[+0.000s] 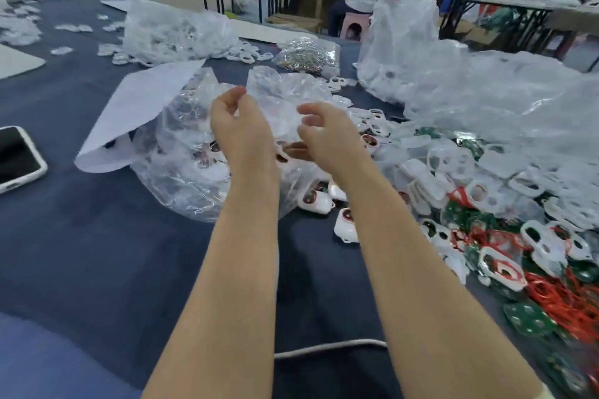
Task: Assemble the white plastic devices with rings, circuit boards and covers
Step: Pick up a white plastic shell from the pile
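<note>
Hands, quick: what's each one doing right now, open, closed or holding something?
Left hand: pinching the top edge of the clear plastic bag.
Right hand: fingers curled by the bag; cannot tell if holding.

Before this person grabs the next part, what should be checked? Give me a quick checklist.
1. Left hand free: cannot tell; fingertips curl at the rim of the clear bag.
2. Right hand free: ok; loosely curled, nothing seen in it.
3. White shells within reach: ok, heaped to the right.
4. Green circuit boards available: ok.
5. Red rings available: ok.
6. Phone out of the way: ok, far left.
</note>
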